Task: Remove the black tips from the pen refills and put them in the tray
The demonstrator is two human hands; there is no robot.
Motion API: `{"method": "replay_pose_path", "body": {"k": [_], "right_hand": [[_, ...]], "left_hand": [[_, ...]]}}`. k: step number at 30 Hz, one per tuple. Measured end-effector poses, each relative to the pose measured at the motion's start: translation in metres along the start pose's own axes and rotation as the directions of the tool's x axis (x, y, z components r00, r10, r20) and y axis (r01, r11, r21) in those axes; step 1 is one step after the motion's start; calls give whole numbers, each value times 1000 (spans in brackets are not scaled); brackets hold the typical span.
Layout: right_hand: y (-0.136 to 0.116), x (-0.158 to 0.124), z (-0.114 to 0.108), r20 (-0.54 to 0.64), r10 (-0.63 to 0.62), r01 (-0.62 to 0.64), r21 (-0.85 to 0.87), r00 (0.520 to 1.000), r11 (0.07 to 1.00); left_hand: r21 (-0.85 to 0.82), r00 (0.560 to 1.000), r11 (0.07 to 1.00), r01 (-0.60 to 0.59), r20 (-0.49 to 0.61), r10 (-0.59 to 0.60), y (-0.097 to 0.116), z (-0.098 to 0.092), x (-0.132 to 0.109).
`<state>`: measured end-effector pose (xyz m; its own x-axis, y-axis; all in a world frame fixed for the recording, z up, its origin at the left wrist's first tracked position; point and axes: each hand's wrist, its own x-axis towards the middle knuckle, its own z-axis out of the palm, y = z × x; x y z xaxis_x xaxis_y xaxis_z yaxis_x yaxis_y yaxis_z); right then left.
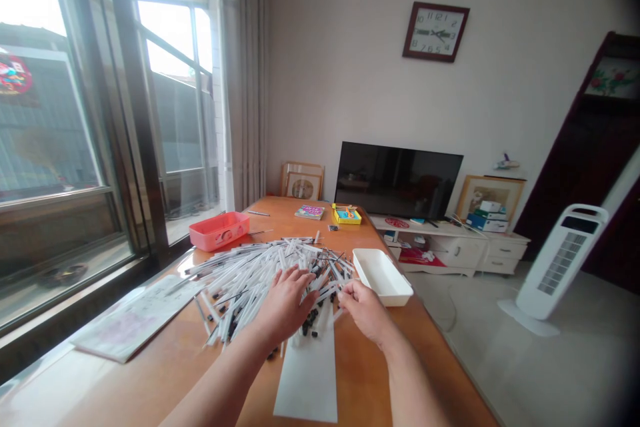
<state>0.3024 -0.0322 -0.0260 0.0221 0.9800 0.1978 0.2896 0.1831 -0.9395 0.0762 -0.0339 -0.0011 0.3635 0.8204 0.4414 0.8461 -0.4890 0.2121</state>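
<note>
White plastic pen tubes in a loose heap (260,267), many tipped with black, cover the middle of the orange-brown wooden tabletop (360,387), fanning out toward its window-side edge. From where I stand, the work looks like picking through this heap by hand, one hand steadying and the other plucking at the fringe.

The left hand (287,303) lies palm down on the near right part of the heap, fingers spread open and resting on the tubes without gripping any. The right hand (365,310) sits just beside the heap's right fringe, fingers curled in and thumb drawn to forefinger in a closed pinch. Tube ends touch or nearly touch its fingertips, but I cannot tell whether one is actually caught between them. As I judge it, drawing a single tube free would call for a light, straight pull while the flat hand keeps the crossed ones from dragging along.

Small black pen caps (310,323) lie scattered between the hands, at the head of a long white paper strip (307,373) that runs toward the near edge. A shallow white rectangular plastic tray (383,273) sits near the right edge, just beyond the right hand. A pink plastic tray (219,230) stands past the heap near the window-side edge, and printed paper sheets (135,320) lie at the near left corner.
</note>
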Motion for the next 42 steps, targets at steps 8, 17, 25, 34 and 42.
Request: {"method": "replay_pose_path", "body": {"k": [8, 17, 25, 34, 42], "right_hand": [[21, 6, -1, -42, 107, -113, -215, 993, 970], [19, 17, -5, -325, -64, -23, -258, 944, 966], [28, 21, -34, -535, 49, -294, -383, 844, 876], [16, 15, -36, -423, 171, -375, -464, 890, 803], [2, 9, -40, -369, 236, -407, -507, 899, 759]], "left_hand": [[73, 999, 997, 21, 25, -23, -17, 18, -15], [81, 997, 997, -14, 72, 8, -26, 24, -13], [70, 998, 997, -26, 66, 21, -25, 21, -12], [70, 994, 997, -20, 106, 13, -26, 18, -10], [80, 996, 997, -12, 91, 5, -31, 23, -9]]}}
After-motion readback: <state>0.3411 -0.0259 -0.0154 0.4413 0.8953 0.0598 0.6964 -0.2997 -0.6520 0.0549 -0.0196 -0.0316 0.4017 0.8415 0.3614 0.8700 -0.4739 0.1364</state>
